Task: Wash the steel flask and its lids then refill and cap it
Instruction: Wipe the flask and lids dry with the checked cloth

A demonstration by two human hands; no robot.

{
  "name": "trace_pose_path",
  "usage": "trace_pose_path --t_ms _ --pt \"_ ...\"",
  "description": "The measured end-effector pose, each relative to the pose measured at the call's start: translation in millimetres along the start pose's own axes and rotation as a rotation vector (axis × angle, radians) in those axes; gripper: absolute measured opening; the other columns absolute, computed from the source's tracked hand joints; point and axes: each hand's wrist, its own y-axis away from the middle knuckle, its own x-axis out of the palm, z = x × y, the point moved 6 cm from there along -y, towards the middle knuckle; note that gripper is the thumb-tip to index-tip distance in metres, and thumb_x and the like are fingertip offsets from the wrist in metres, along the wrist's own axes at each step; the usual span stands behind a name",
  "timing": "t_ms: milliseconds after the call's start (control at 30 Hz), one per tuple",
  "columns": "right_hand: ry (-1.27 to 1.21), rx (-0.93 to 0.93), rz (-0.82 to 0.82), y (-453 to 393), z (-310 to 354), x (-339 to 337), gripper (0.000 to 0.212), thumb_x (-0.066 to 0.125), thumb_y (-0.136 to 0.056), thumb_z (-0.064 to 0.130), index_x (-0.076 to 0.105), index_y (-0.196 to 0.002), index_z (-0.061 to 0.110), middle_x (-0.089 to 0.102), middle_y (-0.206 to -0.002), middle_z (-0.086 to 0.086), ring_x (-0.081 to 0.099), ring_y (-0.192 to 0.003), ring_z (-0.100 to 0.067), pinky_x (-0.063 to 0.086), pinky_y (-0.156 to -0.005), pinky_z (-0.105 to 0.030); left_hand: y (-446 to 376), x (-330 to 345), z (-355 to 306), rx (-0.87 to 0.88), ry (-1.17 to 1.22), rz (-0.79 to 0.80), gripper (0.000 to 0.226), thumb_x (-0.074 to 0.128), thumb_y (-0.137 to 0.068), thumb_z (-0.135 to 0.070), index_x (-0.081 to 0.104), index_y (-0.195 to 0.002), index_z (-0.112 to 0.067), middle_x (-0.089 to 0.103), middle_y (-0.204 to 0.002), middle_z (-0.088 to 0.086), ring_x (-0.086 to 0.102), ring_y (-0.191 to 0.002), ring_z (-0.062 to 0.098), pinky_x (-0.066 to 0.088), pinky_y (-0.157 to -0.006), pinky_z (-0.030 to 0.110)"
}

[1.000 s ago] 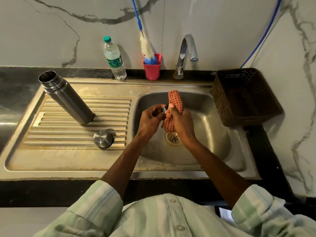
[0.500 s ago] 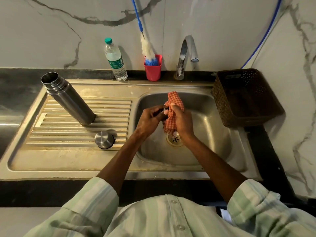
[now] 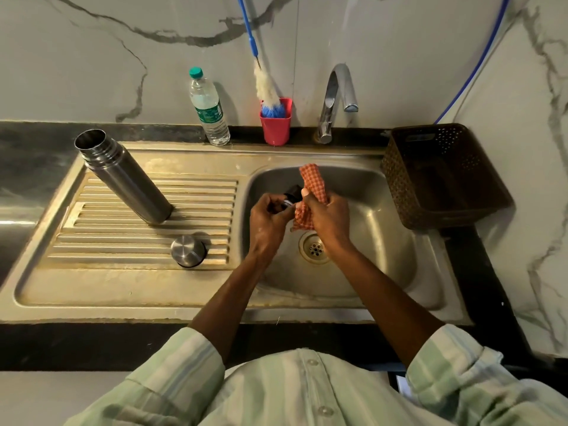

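Observation:
The steel flask [image 3: 123, 176] stands uncapped on the ribbed drainboard, left of the basin. Its steel outer lid [image 3: 188, 251] rests upside down on the drainboard near the basin's edge. Over the sink basin [image 3: 384, 250] my left hand [image 3: 269, 219] grips the small dark inner lid [image 3: 292, 195]. My right hand [image 3: 330, 218] clutches an orange checked cloth [image 3: 312, 187] pressed against that lid. Most of the inner lid is hidden by fingers and cloth.
A plastic water bottle [image 3: 209, 109] with a green cap stands at the back edge. A red cup [image 3: 275, 126] holding a bottle brush [image 3: 267, 87] is beside it. The tap [image 3: 333, 103] runs no water. A brown perforated basket [image 3: 442, 176] sits right of the basin.
The inner lid has turned in my left hand and shows more of its dark body. The cloth in my right hand has shifted slightly to the right of it.

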Motion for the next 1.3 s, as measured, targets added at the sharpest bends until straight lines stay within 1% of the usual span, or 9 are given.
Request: trace_pose_path --t_ms 133,233,367,567,733,1033,1133,1233,1300 --pt "0.171 -0.230 0.049 4 12 -6 0.014 0.068 -0.091 0.028 0.073 -0.097 0.017 0.065 -0.071 0.014 0.060 -0.062 0.009 0.042 -0.054 -0.008 -9 -1 -1 -0.215 0.254 0.071 0.028 0.080 -0.077 0.000 0.058 -0.096 -0.001 0.066 -0.088 0.014 0.069 -0.087 0.027 0.060 -0.081 0.036" --pt "0.106 -0.205 0.081 0 9 -5 0.007 0.070 -0.090 0.027 0.072 -0.095 0.023 0.069 -0.075 0.011 0.063 -0.064 0.005 0.048 -0.056 -0.014 -13 1 3 -0.325 0.238 0.174 0.036 0.080 -0.077 0.001 0.049 -0.095 -0.009 0.062 -0.096 0.016 0.067 -0.098 0.037 0.059 -0.086 0.045" --pt "-0.006 -0.101 0.108 0 3 -4 0.012 0.069 -0.091 0.029 0.072 -0.097 0.020 0.073 -0.078 0.001 0.069 -0.065 -0.008 0.056 -0.058 -0.026 -23 0 -7 -0.244 -0.110 0.288 0.069 0.078 -0.078 0.003 0.041 -0.133 -0.018 0.063 -0.107 0.008 0.068 -0.095 0.025 0.058 -0.082 0.042" --pt "-0.077 -0.020 0.144 1 -7 4 0.016 0.069 -0.090 0.032 0.072 -0.100 0.020 0.075 -0.088 -0.009 0.072 -0.080 -0.026 0.061 -0.072 -0.041 -25 -2 1 -0.378 0.053 0.216 0.040 0.082 -0.076 -0.005 0.068 -0.113 -0.010 0.073 -0.108 0.012 0.072 -0.099 0.031 0.059 -0.088 0.046" --pt "-0.267 0.093 0.148 14 -20 14 0.022 0.065 -0.092 0.033 0.071 -0.106 0.017 0.073 -0.098 -0.015 0.069 -0.093 -0.038 0.056 -0.084 -0.056 -22 -8 5 -0.318 0.152 0.006 0.033 0.081 -0.078 -0.011 0.065 -0.107 -0.009 0.074 -0.105 0.013 0.071 -0.100 0.030 0.057 -0.091 0.045" --pt "-0.663 0.577 0.248 8 -19 20 0.029 0.053 -0.098 0.021 0.061 -0.122 0.007 0.069 -0.106 -0.018 0.068 -0.089 -0.033 0.056 -0.076 -0.051 -6 -5 7 -0.048 -0.011 0.233 0.039 0.081 -0.077 -0.018 0.056 -0.105 -0.012 0.070 -0.105 0.017 0.069 -0.101 0.031 0.059 -0.084 0.043" --pt "-0.388 0.288 0.145 3 -13 8 0.026 0.060 -0.095 0.022 0.065 -0.116 0.007 0.072 -0.099 -0.014 0.071 -0.077 -0.026 0.059 -0.061 -0.038 -16 -6 0 -0.162 -0.036 0.272 0.043 0.077 -0.086 -0.026 0.056 -0.114 -0.001 0.070 -0.104 0.016 0.070 -0.091 0.026 0.059 -0.076 0.030" --pt "0.049 -0.192 0.127 4 6 8 0.020 0.063 -0.094 0.026 0.066 -0.110 0.015 0.070 -0.099 0.000 0.067 -0.085 -0.008 0.051 -0.069 -0.015 -22 -6 1 -0.325 0.050 0.375 0.040 0.066 -0.094 -0.024 0.057 -0.122 0.004 0.070 -0.106 0.021 0.070 -0.083 0.026 0.060 -0.073 0.032" --pt "0.073 -0.235 0.164 5 4 13 0.021 0.063 -0.095 0.028 0.065 -0.113 0.017 0.069 -0.103 0.002 0.066 -0.090 -0.007 0.051 -0.072 -0.012 -23 -6 2 -0.347 0.084 0.400 0.037 0.063 -0.095 -0.018 0.060 -0.120 0.009 0.070 -0.104 0.021 0.070 -0.084 0.025 0.060 -0.076 0.032"
